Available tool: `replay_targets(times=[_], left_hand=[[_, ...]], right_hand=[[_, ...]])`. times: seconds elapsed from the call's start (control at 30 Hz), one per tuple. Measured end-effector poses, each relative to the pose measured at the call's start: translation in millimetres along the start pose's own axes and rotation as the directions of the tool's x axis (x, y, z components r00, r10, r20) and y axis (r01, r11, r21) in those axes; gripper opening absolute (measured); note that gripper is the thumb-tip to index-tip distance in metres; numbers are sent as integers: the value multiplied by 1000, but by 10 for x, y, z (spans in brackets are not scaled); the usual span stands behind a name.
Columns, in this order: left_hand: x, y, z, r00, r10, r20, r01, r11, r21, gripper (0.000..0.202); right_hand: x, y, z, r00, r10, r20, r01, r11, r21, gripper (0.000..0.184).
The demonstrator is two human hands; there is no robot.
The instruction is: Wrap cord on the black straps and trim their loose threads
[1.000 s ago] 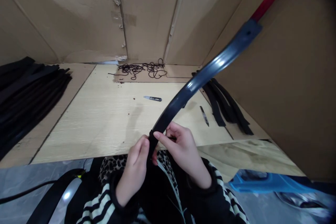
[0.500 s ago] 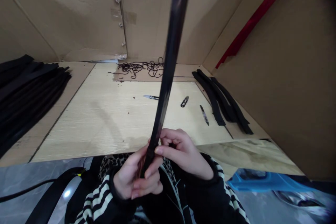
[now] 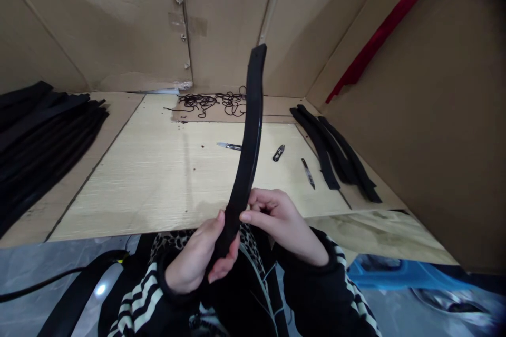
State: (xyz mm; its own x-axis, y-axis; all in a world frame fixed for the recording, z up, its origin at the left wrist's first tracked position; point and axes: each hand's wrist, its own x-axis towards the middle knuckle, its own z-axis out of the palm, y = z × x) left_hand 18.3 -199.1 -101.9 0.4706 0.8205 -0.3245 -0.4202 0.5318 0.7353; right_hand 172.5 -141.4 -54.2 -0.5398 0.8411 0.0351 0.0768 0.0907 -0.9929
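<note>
- Cardboard walls (image 3: 225, 10) rise behind, from 10 to 2 o'clock, probably as a screen
- The counter (image 3: 150, 168) carries the loose things, strips at its sides and tools nearer the middle
- A pile of black strips (image 3: 43, 163) lies at 9 o'clock, roughly aligned, perhaps for easy picking
- A red strip (image 3: 389, 22) slants at 1 o'clock; how it is fixed I cannot tell
- The curved black strip (image 3: 252, 121) is held up at 6 o'clock, far end towards 12, likely to bring its lower part into view
- A smaller group of strips (image 3: 319, 152) sits at 3 o'clock, perhaps to avoid mixing
- Both hands grip the curved black strip: the left hand (image 3: 197, 258) wraps its lower end, seemingly steadying it, while the right hand (image 3: 279, 218) pinches its edge, a finer hold
- Tangled dark thread (image 3: 193, 101) is at 12 o'clock, beyond the hands
- Two snips (image 3: 279, 153) (image 3: 228, 146) and a thin tool (image 3: 308, 174) lie within apparent reach
</note>
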Motion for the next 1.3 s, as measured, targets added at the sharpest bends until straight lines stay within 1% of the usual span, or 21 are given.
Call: replay_targets(times=[0.1,0.2,0.27,0.3,0.33,0.37,0.43,0.47,0.5,0.57,0.63,0.7,0.77,0.87,0.93,1.0,1.1,1.17,1.23,1.27,1.3], left_hand=[[-12,17,-41,968,-17,252,53,989,-136,58],[8,-21,-90,869,19,495,115,964,-238,57],[34,-53,-103,817,25,575,160,950,-269,56],[47,-66,-98,817,19,576,166,949,-266,55],[59,-75,-84,843,14,538,144,957,-250,53],[69,-79,-63,893,13,449,94,972,-214,52],[77,-75,-6,984,81,157,-68,994,-85,52],[75,-68,23,987,160,3,-160,987,11,52],[69,-60,49,961,249,-122,-234,964,122,50],[48,-41,88,884,391,-258,-299,894,333,43],[23,-27,104,839,460,-291,-289,830,478,38],[3,-23,100,839,467,-280,-275,808,521,38],[-13,-33,82,866,436,-246,-286,834,472,40],[-29,-65,42,925,326,-194,-264,921,287,41],[-36,-88,14,971,214,-105,-202,973,112,43],[-36,-111,-15,991,129,24,-127,990,-64,43],[-10,-154,-72,969,117,217,-61,967,-248,41],[29,-184,-112,916,140,377,-1,938,-346,41],[70,-195,-136,840,168,515,82,900,-428,42],[85,-186,-136,823,175,540,103,889,-445,45],[93,-165,-127,836,175,520,84,895,-437,48]], right_hand=[[17,53,-28,997,-4,83,-3,997,83,31],[14,124,-11,983,-36,177,18,994,106,34],[6,156,16,985,-50,166,33,994,101,35],[3,165,32,991,-45,129,32,995,98,36],[2,168,49,996,-33,89,24,995,100,36],[2,166,65,999,-20,49,14,995,102,36],[5,153,92,999,-9,-37,11,998,58,32],[6,144,102,996,-20,-88,21,1000,3,30],[5,134,109,989,-39,-144,29,997,-72,30],[-4,116,116,964,-99,-247,38,970,-239,29],[-21,97,117,951,-135,-278,36,942,-335,29],[-39,77,111,959,-132,-252,40,940,-340,30],[-50,59,100,971,-113,-211,51,959,-280,31],[-52,59,78,983,-87,-160,61,985,-160,29],[-47,88,63,997,-39,-66,36,999,-41,30],[-43,131,53,999,-3,43,-1,996,88,41],[-37,175,62,995,-13,94,-5,982,187,48],[-28,172,82,995,-40,86,22,981,195,44],[-13,146,104,997,-63,50,54,986,159,38],[-6,130,114,998,-66,18,63,990,123,35],[0,115,122,998,-64,-19,66,994,89,32]])
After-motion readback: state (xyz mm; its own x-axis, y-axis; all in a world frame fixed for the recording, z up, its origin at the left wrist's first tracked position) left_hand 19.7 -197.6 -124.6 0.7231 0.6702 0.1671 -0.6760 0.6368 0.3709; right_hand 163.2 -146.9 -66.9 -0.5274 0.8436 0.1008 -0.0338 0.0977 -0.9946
